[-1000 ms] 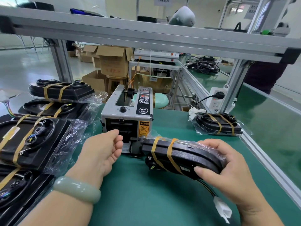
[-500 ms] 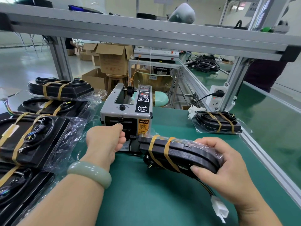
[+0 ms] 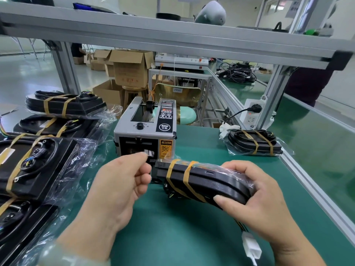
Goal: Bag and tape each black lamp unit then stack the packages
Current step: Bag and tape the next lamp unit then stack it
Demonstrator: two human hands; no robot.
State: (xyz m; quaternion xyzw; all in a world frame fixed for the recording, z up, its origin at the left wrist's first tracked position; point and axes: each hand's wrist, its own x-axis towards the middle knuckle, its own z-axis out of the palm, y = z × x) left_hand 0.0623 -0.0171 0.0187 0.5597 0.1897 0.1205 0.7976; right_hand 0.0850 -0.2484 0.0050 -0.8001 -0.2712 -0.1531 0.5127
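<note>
Left grip [image 3: 123,181] is narrow, thumb and forefinger pinched on a short bit of clear tape [image 3: 149,153] right at the mouth of the tape dispenser [image 3: 146,129].

Now we sweep from the far left. The stacked packages [image 3: 38,164] sit at the left edge of the green counter [image 3: 172,227]. They are black lamps in clear bags, banded with yellowish tape, with loose plastic spilling toward the middle. Farther back we see two more bagged packages [image 3: 61,106], wrapped the same way.

Moving in, we reach the dispenser, a grey box in the middle of the counter. It has a black knob on top and an orange caution label on its front. Our left fingers are curled just in front of it.

Just beside those fingers comes the bagged lamp unit [image 3: 201,181], turned on edge, with two yellowish bands round its left half. Its left end is close in front of the dispenser.

Right grip [image 3: 255,194] is wrapped firmly round the rounded right end of that unit, thumb on the near face and fingers over the top. Below the wrist we spot a white connector [image 3: 251,246] dangling on its wires.

Further right, one finished package [image 3: 255,143] lies flat near the counter's right rail, well apart from what we hold. Behind it is a white power strip [image 3: 251,112] with a black plug in it, fixed beside the frame post.
</note>
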